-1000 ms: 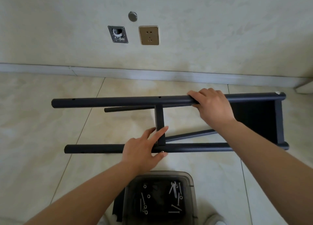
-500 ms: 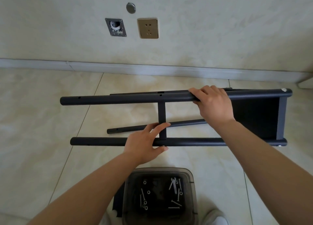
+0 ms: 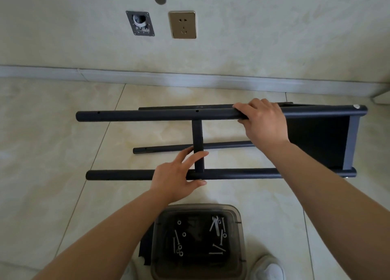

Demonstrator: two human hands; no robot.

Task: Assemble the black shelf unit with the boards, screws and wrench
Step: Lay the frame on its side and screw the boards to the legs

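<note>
Frame of matt black round metal tubes [image 3: 211,114] lies on its side on the tiled floor, a black board [image 3: 316,140] already fixed at its right end. Judged step: steadying it to fasten the short black cross tube [image 3: 197,144]. Next calls for a screw from the smoky plastic box [image 3: 236,216]. Left hand [image 3: 179,175] pinches the near-rail joint; right hand [image 3: 263,121] wraps the far rail, both grips closed on tube.
</note>
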